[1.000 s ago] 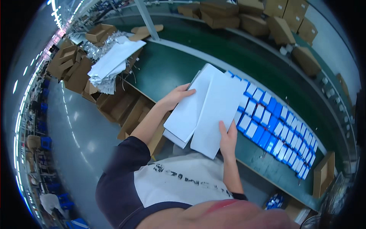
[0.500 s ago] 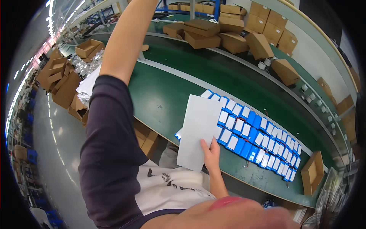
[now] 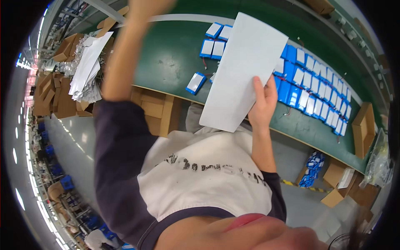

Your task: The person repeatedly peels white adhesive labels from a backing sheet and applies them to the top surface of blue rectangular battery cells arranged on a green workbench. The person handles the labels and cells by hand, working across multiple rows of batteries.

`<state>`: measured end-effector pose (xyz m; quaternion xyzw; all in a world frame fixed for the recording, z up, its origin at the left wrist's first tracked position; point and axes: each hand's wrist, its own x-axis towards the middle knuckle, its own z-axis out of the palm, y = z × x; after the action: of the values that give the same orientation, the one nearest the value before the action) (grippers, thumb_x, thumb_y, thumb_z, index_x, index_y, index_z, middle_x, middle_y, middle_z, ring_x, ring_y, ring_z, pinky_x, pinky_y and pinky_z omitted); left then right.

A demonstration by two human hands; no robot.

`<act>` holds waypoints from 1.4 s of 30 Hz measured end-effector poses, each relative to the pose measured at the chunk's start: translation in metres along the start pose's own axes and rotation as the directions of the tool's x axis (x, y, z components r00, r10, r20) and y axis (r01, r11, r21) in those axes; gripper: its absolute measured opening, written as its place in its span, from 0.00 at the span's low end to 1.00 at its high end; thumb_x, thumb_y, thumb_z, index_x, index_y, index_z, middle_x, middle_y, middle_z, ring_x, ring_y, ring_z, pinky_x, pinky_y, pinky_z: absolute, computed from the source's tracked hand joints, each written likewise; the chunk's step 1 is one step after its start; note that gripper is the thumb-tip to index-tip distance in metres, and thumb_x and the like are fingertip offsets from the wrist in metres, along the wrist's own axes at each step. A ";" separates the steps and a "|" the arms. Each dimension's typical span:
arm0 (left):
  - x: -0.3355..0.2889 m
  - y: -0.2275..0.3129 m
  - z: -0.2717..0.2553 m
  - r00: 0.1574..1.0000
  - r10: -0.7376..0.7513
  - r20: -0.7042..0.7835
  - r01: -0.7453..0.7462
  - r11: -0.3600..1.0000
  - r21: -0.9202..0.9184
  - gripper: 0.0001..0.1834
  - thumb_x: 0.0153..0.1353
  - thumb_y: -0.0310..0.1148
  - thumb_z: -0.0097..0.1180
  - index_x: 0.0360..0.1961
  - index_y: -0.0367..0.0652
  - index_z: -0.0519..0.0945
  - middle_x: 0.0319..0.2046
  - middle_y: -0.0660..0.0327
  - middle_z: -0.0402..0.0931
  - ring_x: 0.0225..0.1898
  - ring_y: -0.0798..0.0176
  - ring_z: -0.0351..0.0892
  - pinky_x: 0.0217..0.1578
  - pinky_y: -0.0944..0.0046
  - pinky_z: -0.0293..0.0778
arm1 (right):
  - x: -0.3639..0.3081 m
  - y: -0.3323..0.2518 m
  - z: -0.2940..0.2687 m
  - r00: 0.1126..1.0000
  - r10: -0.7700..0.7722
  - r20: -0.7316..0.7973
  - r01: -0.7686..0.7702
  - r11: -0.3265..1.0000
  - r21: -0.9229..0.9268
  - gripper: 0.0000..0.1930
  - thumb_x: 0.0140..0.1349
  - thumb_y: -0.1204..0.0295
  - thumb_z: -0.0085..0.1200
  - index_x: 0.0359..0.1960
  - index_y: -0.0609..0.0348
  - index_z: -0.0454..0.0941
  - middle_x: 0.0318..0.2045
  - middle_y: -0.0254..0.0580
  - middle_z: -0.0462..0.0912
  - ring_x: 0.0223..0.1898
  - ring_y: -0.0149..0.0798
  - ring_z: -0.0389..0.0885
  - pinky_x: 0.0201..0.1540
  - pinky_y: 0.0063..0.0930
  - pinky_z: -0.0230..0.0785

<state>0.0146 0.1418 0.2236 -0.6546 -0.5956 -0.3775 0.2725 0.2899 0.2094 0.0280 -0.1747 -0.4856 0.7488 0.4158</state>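
My right hand (image 3: 263, 100) grips the right edge of a large white sheet (image 3: 246, 71), thumb on its face. Behind the sheet, rows of blue battery packs (image 3: 318, 87) with white patches and thin red wires lie on the green workbench (image 3: 162, 54). Part of the rows is hidden by the sheet. One battery pack (image 3: 195, 83) lies apart, left of the sheet near the bench's front edge. At the upper edge of the view my left hand (image 3: 151, 7) is raised, smeared by motion and partly cut off, so its fingers cannot be made out.
To the left, a pile of white sheets (image 3: 87, 73) lies by opened cardboard boxes (image 3: 52, 89). A carton (image 3: 152, 108) stands under the bench's front edge. At the right end are an open cardboard tray (image 3: 363, 130) and, below, a box of blue packs (image 3: 311, 168).
My view has shifted, bringing more of the bench front and floor into sight. My left hand has come partly into view at the top. The sheet stays in my right hand.
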 end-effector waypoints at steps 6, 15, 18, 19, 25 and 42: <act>-0.152 0.131 0.065 0.774 -0.555 0.304 0.609 0.522 -0.598 0.33 0.70 0.32 0.59 0.72 0.35 0.64 0.68 0.50 0.65 0.66 0.56 0.70 0.62 0.56 0.70 | -0.008 -0.008 0.024 0.889 -0.245 0.386 0.415 0.787 -0.456 0.26 0.78 0.63 0.44 0.69 0.68 0.69 0.59 0.52 0.79 0.57 0.42 0.78 0.60 0.36 0.70; -0.175 0.140 0.031 0.563 -0.682 0.466 0.760 0.207 -0.616 0.20 0.77 0.36 0.54 0.61 0.33 0.76 0.47 0.62 0.82 0.46 0.73 0.78 0.47 0.67 0.76 | 0.002 -0.011 0.051 0.968 -0.228 0.103 0.239 0.964 -0.120 0.15 0.75 0.73 0.53 0.60 0.64 0.76 0.57 0.45 0.74 0.52 0.31 0.74 0.54 0.24 0.69; -0.164 0.122 0.052 0.508 -0.829 0.235 0.681 0.220 -0.698 0.16 0.78 0.39 0.51 0.51 0.35 0.80 0.38 0.67 0.81 0.39 0.78 0.73 0.40 0.72 0.72 | 0.003 -0.004 0.043 0.968 -0.014 0.250 0.064 0.979 -0.192 0.15 0.77 0.72 0.50 0.60 0.65 0.75 0.49 0.38 0.80 0.49 0.28 0.76 0.54 0.22 0.69; -0.156 0.128 0.058 0.499 -0.857 0.128 0.682 0.298 -0.668 0.19 0.80 0.42 0.49 0.38 0.37 0.80 0.31 0.72 0.76 0.32 0.80 0.67 0.33 0.74 0.67 | 0.001 0.002 0.054 0.987 -0.072 0.141 0.104 0.965 -0.239 0.14 0.79 0.68 0.48 0.57 0.66 0.75 0.37 0.32 0.82 0.42 0.24 0.75 0.49 0.20 0.68; -0.174 0.118 0.076 0.689 -0.634 0.352 0.497 0.060 -0.866 0.27 0.81 0.48 0.45 0.28 0.40 0.78 0.24 0.75 0.72 0.26 0.80 0.63 0.26 0.73 0.61 | 0.009 0.029 0.044 0.972 -0.182 0.146 0.223 0.910 -0.349 0.16 0.81 0.65 0.43 0.41 0.66 0.77 0.28 0.29 0.77 0.31 0.22 0.66 0.36 0.19 0.63; -0.179 0.147 0.075 0.689 -0.714 0.122 0.710 0.634 -0.306 0.12 0.65 0.34 0.69 0.35 0.37 0.79 0.17 0.60 0.73 0.18 0.73 0.66 0.21 0.70 0.67 | 0.037 0.040 0.013 0.736 -0.676 0.000 0.473 0.515 -0.715 0.17 0.73 0.68 0.57 0.57 0.64 0.70 0.40 0.38 0.77 0.38 0.31 0.75 0.40 0.24 0.67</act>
<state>0.1714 0.0786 0.0476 -0.4004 -0.7317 -0.5515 -0.0086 0.2412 0.2235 0.0047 -0.2435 -0.6877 0.3037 0.6128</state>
